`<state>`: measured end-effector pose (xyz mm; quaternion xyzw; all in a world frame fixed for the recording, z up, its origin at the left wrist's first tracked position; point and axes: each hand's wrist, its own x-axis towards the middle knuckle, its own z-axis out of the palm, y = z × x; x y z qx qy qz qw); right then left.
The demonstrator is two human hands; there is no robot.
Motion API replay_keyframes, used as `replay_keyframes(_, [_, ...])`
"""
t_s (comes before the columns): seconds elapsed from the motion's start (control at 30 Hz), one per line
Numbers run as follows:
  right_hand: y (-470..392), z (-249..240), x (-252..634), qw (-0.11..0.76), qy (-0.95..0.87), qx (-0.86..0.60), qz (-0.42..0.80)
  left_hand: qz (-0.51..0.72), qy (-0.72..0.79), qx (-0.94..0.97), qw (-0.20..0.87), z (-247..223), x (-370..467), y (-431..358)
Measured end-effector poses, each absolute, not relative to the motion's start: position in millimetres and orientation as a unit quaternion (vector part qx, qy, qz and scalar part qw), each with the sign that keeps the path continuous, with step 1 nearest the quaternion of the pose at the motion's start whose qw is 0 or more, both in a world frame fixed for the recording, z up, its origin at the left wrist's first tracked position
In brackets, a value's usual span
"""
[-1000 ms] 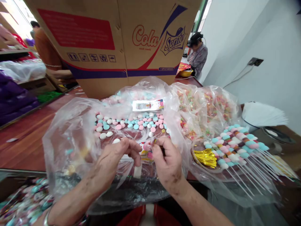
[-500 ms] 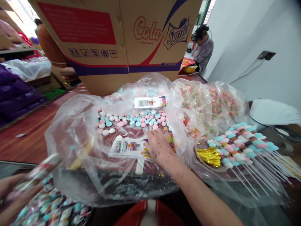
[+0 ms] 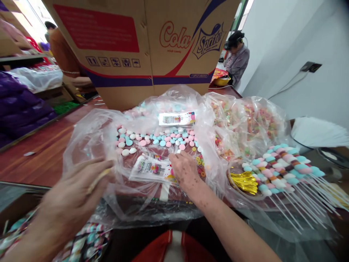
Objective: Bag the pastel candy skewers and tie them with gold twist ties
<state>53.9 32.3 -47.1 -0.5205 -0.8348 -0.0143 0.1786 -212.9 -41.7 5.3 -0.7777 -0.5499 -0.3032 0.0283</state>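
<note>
Right hand (image 3: 185, 171), fingers curled, at the right end of the printed wrappers (image 3: 149, 169); whether it pinches them cannot be told. Left hand (image 3: 72, 194), blurred, lies apart, grip unclear. The wrappers seem light, limp, slippery, best pinched by one edge.

And at the centre of the frame the right hand (image 3: 185, 171) has its fingers on the printed wrappers (image 3: 149, 168), the blurred left hand (image 3: 79, 189) hovers lower left, and candy skewers (image 3: 280, 167) lie at right beside gold twist ties (image 3: 244, 182), cardboard box (image 3: 152, 47) towering above!
</note>
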Motion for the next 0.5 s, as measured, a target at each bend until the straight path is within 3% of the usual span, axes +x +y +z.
replay_keyframes(0.1, [27, -38, 57, 0.212, -0.836, -0.506, -0.021, -0.277, -0.448, -0.846, 0.078, -6, -156, -5])
replay_keyframes(0.2, [19, -29, 65, 0.290, -0.823, -0.488, 0.029, -0.247, -0.438, -0.864, 0.029, -13, -116, 19])
replay_keyframes(0.37, [8, -25, 87, 0.392, -0.747, -0.472, 0.255, -0.166, -0.470, -0.824, -0.271, -6, -106, 30])
replay_keyframes(0.5, [1, -24, 99, 0.412, -0.737, -0.464, 0.268, -0.178, -0.453, -0.788, -0.378, -1, -108, 32])
